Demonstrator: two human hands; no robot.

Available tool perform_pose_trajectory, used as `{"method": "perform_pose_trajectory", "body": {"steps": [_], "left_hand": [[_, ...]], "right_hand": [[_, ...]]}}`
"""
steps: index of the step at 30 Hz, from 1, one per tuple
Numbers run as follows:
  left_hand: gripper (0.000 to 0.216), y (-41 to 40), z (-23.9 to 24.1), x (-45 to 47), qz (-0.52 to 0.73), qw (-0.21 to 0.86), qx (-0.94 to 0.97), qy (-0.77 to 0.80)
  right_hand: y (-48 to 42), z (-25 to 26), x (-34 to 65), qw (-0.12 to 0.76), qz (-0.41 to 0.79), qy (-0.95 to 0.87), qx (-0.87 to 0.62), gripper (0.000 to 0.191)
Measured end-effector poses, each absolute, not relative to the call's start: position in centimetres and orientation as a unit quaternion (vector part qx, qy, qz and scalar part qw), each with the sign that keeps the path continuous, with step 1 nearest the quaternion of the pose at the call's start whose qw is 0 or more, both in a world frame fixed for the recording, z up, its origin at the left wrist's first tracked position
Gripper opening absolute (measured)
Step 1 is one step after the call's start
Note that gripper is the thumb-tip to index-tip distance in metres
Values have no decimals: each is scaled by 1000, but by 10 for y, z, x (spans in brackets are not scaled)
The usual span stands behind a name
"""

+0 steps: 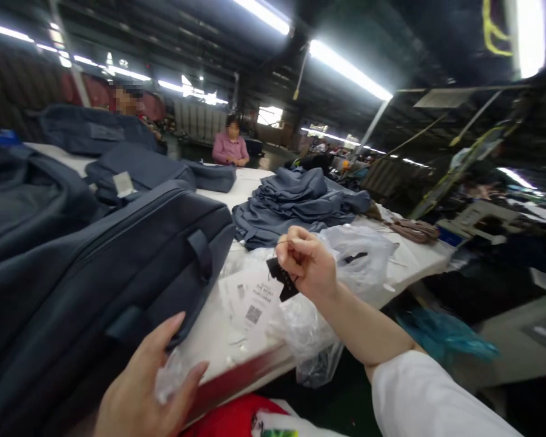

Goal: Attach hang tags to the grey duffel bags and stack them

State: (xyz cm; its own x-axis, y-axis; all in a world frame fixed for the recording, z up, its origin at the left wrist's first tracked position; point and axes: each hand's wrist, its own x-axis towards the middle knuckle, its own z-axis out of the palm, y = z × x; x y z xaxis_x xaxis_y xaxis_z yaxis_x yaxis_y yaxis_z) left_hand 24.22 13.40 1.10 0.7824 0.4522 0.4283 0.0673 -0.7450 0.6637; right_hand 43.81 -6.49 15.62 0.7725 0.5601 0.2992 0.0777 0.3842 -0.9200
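My right hand [307, 261] is closed in a pinch over the white table [250, 182], holding a small black tag [282, 278] by a thin thread. Under it lie white paper tags with a QR code [253, 301] and crumpled clear plastic bags [361, 249]. My left hand [145, 388] is low at the table's near edge, fingers loosely curled around a small clear plastic packet [170, 375]. It touches the bottom edge of a large dark blue bag [104, 273] with a handle [201, 252], lying on its side.
More dark blue bags [141, 167] are stacked at left and behind. A heap of blue-grey fabric [295, 203] lies mid-table. Two other people [230, 149] sit at the far end. A red object [236, 419] is below the table edge. Sewing stations stand at right.
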Motion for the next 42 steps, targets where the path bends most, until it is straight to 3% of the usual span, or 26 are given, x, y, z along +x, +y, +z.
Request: {"method": "perform_pose_trajectory", "body": {"steps": [4, 8, 10, 18, 21, 25, 29, 33, 37, 42], "left_hand": [[77, 125, 35, 263, 167, 443, 868, 147], [40, 126, 20, 269, 6, 646, 749, 148], [31, 127, 8, 264, -31, 714, 688, 126], [34, 136, -23, 253, 39, 698, 691, 183], [36, 137, -28, 254, 59, 670, 711, 206], [41, 135, -30, 254, 52, 692, 692, 200], [45, 132, -35, 254, 31, 717, 667, 199], [38, 133, -37, 255, 96, 616, 766, 160], [22, 137, -24, 250, 284, 341, 894, 63], [28, 135, -8, 239, 378, 65, 924, -5]], "right_hand": [[-20, 113, 404, 755, 353, -296, -467, 26], [-3, 88, 391, 762, 419, -267, -416, 24], [-2, 79, 392, 765, 419, -251, -419, 25], [-16, 43, 409, 708, 295, -204, -609, 22], [-25, 34, 409, 631, 266, -251, -684, 31], [-37, 32, 403, 428, 253, -374, -783, 61], [-40, 30, 398, 306, 308, -401, -807, 40], [-39, 21, 397, 308, 359, -349, -809, 34], [-39, 15, 396, 324, 354, -336, -810, 34], [-41, 19, 400, 407, 401, -338, -748, 36]]}}
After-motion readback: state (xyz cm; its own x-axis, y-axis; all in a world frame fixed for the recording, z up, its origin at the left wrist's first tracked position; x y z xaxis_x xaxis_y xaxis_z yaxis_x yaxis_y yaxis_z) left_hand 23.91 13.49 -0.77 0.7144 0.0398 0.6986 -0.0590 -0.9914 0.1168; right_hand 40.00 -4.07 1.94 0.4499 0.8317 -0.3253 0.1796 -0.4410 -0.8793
